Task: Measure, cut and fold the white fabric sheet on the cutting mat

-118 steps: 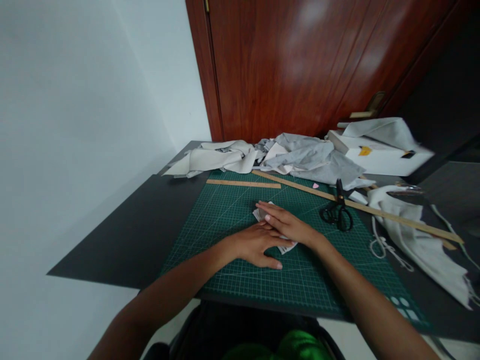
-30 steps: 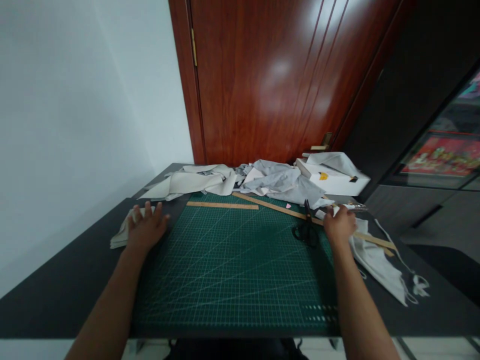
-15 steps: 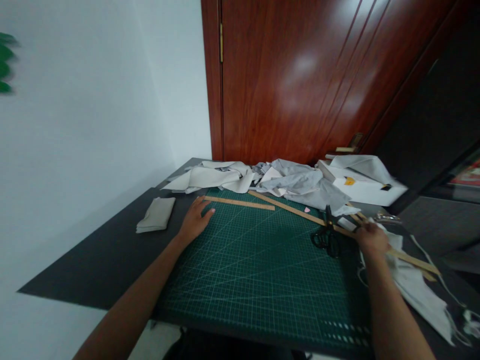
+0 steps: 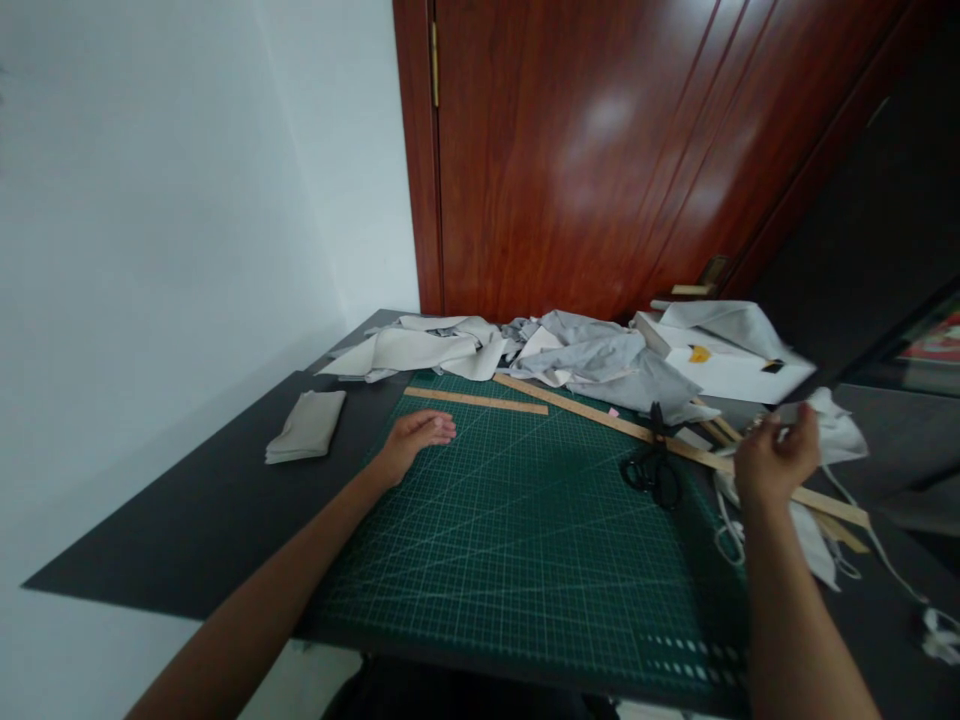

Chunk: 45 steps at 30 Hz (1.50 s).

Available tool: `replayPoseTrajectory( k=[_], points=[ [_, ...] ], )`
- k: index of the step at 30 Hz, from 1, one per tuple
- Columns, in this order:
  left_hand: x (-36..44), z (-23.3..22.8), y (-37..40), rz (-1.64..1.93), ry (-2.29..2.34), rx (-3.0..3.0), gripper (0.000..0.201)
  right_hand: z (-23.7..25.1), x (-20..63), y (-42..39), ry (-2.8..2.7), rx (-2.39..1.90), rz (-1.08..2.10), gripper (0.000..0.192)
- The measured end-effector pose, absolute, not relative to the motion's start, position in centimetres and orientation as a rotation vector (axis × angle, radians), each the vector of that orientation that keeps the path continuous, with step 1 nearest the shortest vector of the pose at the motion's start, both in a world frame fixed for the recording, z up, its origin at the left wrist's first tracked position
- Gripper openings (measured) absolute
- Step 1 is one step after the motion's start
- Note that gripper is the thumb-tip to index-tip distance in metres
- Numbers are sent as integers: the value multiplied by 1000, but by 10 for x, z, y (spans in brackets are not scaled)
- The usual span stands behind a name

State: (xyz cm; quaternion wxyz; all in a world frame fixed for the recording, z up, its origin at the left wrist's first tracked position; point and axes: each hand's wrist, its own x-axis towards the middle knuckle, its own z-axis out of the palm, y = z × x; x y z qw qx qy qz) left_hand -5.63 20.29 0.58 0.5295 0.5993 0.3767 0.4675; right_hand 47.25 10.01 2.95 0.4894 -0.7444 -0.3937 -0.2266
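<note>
Cutting mat [image 4: 510, 540]: green, gridded, on the dark table [image 4: 187, 510]; unchanged since half a second ago.

Pale cloth piece [image 4: 821, 450]: lifted off the table at the mat's right edge since the last frame, its upper end raised, the rest trailing down toward the near right; long axis runs far-to-near.

Right hand [image 4: 776, 460]: risen from the table, forearm reaching forward, fingers pinched on the cloth's upper end.

Left hand [image 4: 416, 438]: drawn slightly nearer, resting palm-down on the mat's far-left corner, fingers loosely curled, grasping nothing, just short of the short wooden ruler [image 4: 476, 401].

Scissors [image 4: 654, 470]: black, on the mat, blades pointing away.

Folded cloth [image 4: 307, 427]: left of the mat, untouched.
</note>
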Motion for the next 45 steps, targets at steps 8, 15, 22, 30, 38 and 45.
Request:
replayPoseTrajectory(
  k=[8, 15, 22, 30, 38, 45],
  points=[
    [-55, 5, 197, 883, 770, 1439, 62, 41, 412, 105, -1174, -1655, -682, 64],
    [-53, 17, 184, 453, 640, 1329, 81, 10, 279, 104, -1998, -1274, -286, 52],
    [-27, 12, 181, 633, 913, 1221, 102, 15, 191, 59, -2532, -689, 224, 40],
    [3, 15, 209, 547, 1297, 1466, 53, 3, 224, 89, -1826, -1098, 163, 26],
    [-3, 6, 213, 777, 1218, 1498, 46, -20, 280, 125, -2041, -1661, 127, 44],
    [-31, 9, 238, 1102, 1389, 1375, 40, -6, 305, 124, -1940, -1624, 282, 22]
  ],
)
